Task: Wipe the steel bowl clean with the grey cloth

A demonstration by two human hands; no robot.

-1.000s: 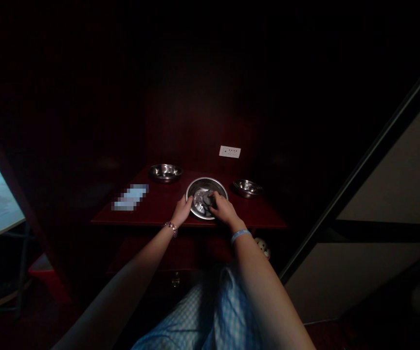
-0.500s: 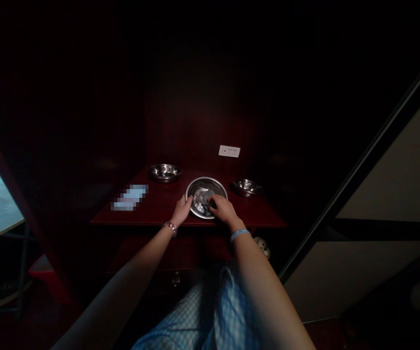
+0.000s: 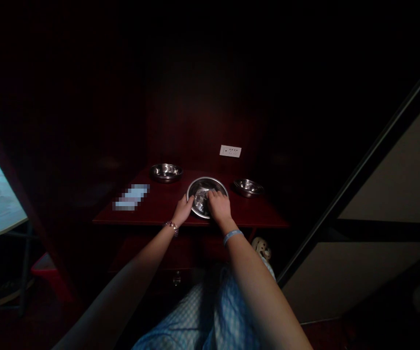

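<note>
A round stainless steel bowl [image 3: 198,183] sits near the front of the dark red shelf, in the middle of the head view. My left hand [image 3: 183,209] grips its left rim, thumb over the edge. Inside the bowl, my right hand [image 3: 219,204] is closed with knuckles up, pressing a grey cloth against the inner surface. Most of that cloth is hidden under my fingers, so its exact kind is hard to make out. A bead bracelet circles my left wrist and a light blue band my right.
A second steel bowl [image 3: 166,173] stands at the back left, and stacked-looking steel bowls [image 3: 248,187] at the right. A blurred flat item [image 3: 132,197] lies on the shelf's left side. Behind is a white wall socket [image 3: 230,151]; below, a drawer knob [image 3: 176,277].
My right hand has shifted slightly left and turned more upright inside the bowl, covering most of the grey cloth. My left hand keeps its hold on the rim.
</note>
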